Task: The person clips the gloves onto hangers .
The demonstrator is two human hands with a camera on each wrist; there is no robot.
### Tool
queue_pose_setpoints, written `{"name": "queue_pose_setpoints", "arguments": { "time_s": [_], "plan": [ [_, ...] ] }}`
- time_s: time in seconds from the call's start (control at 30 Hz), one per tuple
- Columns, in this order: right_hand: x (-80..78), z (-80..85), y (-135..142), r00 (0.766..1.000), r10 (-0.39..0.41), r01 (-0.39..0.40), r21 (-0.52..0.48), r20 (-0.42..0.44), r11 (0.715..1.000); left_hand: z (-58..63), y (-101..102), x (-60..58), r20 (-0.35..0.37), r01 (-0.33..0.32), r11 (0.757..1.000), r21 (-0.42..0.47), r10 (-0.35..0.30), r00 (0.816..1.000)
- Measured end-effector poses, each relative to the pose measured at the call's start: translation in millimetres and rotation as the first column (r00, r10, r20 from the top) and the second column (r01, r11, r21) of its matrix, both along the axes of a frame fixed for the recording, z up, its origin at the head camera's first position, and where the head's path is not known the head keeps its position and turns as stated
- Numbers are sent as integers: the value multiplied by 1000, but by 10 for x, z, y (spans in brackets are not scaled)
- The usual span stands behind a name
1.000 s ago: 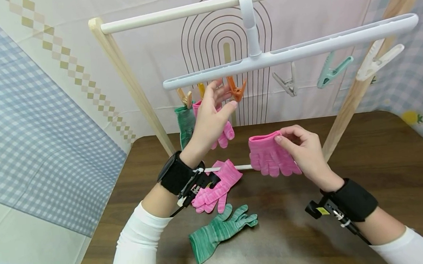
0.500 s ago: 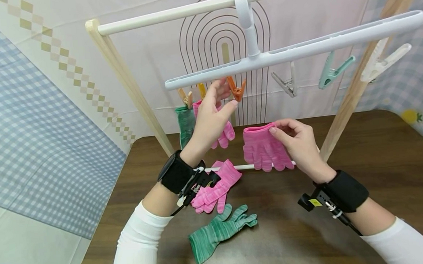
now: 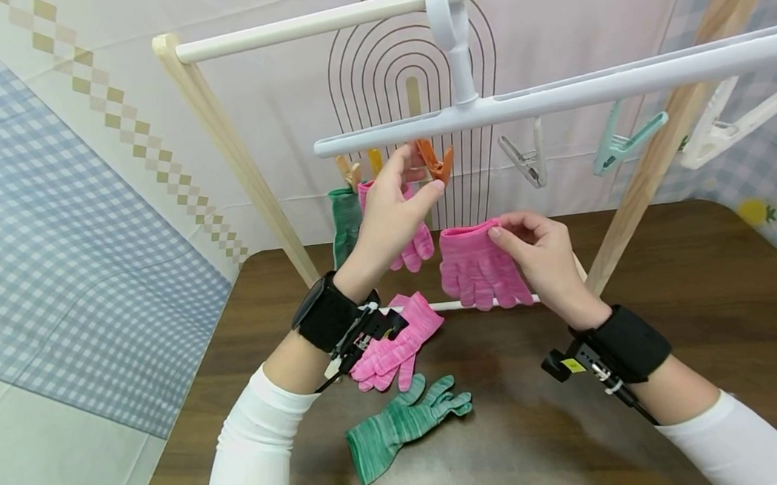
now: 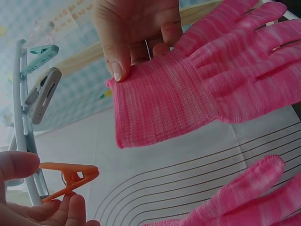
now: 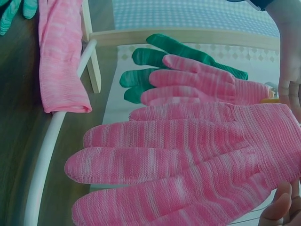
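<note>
My right hand (image 3: 543,259) pinches a pink knit glove (image 3: 480,266) by its cuff, with the glove's fingers hanging down. In the left wrist view that cuff (image 4: 164,103) is spread flat and faces left. My left hand (image 3: 390,213) is raised under the white hanger (image 3: 553,95), its thumb and fingertips at an orange clothespin (image 3: 435,162). The left wrist view has the thumb at one leg of the clothespin (image 4: 73,176) and fingers against the other. Glove and clothespin are apart. Behind my left hand hang another pink glove (image 3: 416,250) and a green glove (image 3: 345,223).
A grey clothespin (image 3: 527,161), a mint clothespin (image 3: 626,143) and a white clothespin (image 3: 732,129) hang farther right. On the wooden table (image 3: 697,268) lie pink gloves (image 3: 395,350) over the rack's lower bar and a green glove (image 3: 407,430). A wooden-ended rack (image 3: 236,155) carries the hanger.
My right hand has carried the pink glove left and slightly up, toward the orange clothespin. The hanger has turned, its right end coming nearer. My left hand has stayed almost in place.
</note>
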State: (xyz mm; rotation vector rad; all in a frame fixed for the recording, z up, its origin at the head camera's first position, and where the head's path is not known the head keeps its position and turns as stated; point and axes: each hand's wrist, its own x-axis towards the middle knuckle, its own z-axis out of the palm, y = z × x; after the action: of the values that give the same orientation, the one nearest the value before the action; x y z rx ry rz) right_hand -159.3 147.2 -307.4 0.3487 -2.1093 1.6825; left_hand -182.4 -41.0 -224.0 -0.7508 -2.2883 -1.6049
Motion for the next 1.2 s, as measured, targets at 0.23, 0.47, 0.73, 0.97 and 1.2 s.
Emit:
{"name": "queue_pose_setpoints", "arguments": {
  "time_s": [0.23, 0.47, 0.73, 0.97, 1.2],
  "plan": [
    [-15, 27, -42, 999, 30, -30, -45, -11, 999, 15, 23, -2, 10, -16, 1000, -7, 16, 1000],
    [-30, 49, -70, 999, 45, -45, -93, -5, 995, 23, 70, -23, 49, 17, 1000, 24, -18, 999],
    [-65, 74, -91, 999, 46, -45, -126, 5, 991, 24, 105, -48, 73, 63, 994, 84, -69, 995],
    [-84, 69, -102, 999, 39, -39, -122, -1, 992, 15, 141, -57, 25, 37, 998, 54, -38, 999],
    [-116, 78, -111, 997, 59, -65, -161, -41, 985, 5, 159, -49, -1, 14, 999, 33, -14, 1000]
  ]
}}
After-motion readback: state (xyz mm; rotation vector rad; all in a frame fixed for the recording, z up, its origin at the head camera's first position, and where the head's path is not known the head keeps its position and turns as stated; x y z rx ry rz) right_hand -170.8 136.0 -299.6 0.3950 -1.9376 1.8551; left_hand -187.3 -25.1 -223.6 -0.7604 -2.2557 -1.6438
